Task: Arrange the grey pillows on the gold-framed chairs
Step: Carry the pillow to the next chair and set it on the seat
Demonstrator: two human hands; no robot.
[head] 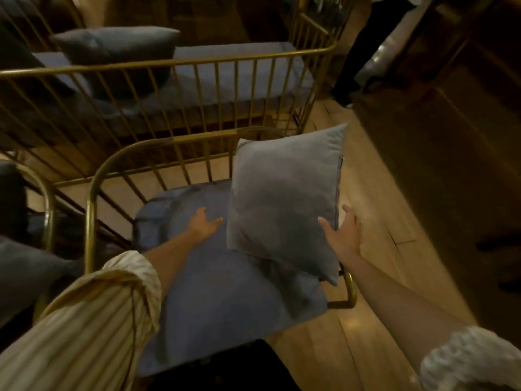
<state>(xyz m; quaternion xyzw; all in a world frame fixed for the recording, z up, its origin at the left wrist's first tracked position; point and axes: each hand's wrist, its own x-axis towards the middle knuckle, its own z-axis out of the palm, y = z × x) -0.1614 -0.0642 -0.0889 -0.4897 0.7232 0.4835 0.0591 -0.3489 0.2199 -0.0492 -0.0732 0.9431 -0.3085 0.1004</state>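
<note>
A grey pillow stands tilted on the blue-grey seat cushion of the nearest gold-framed chair, leaning over the seat's right side. My right hand straddles the pillow's lower right edge, thumb on the front face and fingers behind it. My left hand hovers over the seat just left of the pillow, fingers spread and holding nothing. Behind, a second gold-framed chair holds another grey pillow propped at its left end.
Part of a third gold chair with a grey pillow shows at the left edge. Dark wooden furniture runs along the right, across a strip of wooden floor. A person's dark trouser legs stand at the top right.
</note>
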